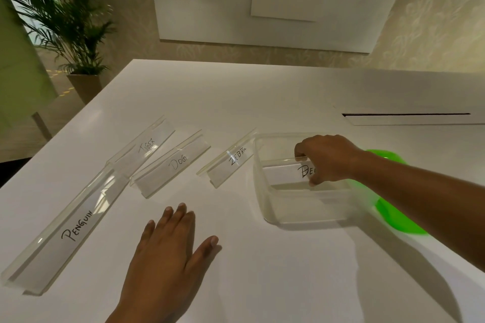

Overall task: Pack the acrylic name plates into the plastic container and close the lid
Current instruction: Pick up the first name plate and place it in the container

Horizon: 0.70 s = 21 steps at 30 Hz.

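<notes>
A clear plastic container [273, 207] stands on the white table at the right. My right hand [328, 157] reaches into it from the right and grips a clear acrylic name plate [283, 172] whose label starts "BE"; the rest is hidden by my fingers. The green lid [393, 220] lies behind the container, partly under my forearm. Several more name plates lie on the table to the left: ZEBRA [231, 161], DOG [172, 166], TIGER [145, 145] and the long PENGUIN [68, 231]. My left hand [170, 244] rests flat on the table, fingers spread, holding nothing.
The table's left edge [65, 123] runs diagonally past the PENGUIN plate. A cable slot [406, 114] cuts into the table at the back right. A potted palm [76, 34] stands on the floor beyond the left edge. A white board hangs on the wall behind.
</notes>
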Each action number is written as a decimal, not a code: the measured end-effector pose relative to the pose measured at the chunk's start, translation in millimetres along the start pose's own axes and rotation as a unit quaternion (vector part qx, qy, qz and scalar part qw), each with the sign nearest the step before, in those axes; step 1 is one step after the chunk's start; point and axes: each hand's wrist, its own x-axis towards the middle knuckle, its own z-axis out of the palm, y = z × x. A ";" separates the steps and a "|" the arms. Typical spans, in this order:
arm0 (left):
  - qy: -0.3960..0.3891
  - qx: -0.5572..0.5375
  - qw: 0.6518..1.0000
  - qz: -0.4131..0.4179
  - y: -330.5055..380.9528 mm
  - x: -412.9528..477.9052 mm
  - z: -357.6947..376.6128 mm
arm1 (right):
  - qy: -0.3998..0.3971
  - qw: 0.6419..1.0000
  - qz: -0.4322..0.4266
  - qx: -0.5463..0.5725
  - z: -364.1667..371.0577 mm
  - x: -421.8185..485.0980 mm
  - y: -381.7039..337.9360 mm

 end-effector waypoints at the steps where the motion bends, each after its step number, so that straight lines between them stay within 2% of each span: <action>1: -0.005 0.003 1.000 0.000 0.1 0.0 -0.4 | -0.003 1.000 -0.003 0.002 1.2 2.3 0.4; 21: -0.012 0.026 1.000 -0.007 2.9 0.7 -2.1 | -0.012 0.999 -0.009 0.041 13.8 14.8 1.2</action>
